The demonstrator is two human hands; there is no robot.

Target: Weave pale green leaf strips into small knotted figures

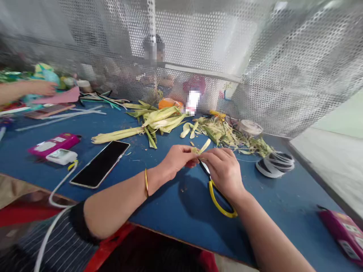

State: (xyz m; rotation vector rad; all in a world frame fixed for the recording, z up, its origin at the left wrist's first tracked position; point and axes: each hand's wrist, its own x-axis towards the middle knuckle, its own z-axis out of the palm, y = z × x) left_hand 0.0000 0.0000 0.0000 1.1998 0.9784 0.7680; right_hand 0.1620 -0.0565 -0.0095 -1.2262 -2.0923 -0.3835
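Note:
Both my hands meet over the middle of the blue table. My left hand [178, 160], below a gold bangle [146, 182], pinches a pale green strip of corn husk [204, 146]. My right hand [224, 168] is closed on the same strip, its fingertips close to the left ones. Under the right hand lie scissors [217, 200] with yellow and black handles, their blade tips partly hidden by the fingers. Beyond my hands are a bundle of corn husks [161, 118] and a few small curled husk pieces [186, 129].
A phone [100, 164] and a magenta device [55, 143] lie left. Husk scraps [227, 134], a ribbon roll [251, 127] and a spool of white thread [275, 164] are right. Perforated sheeting [198, 45] borders the back. Another person's hand [42, 87] is at far left.

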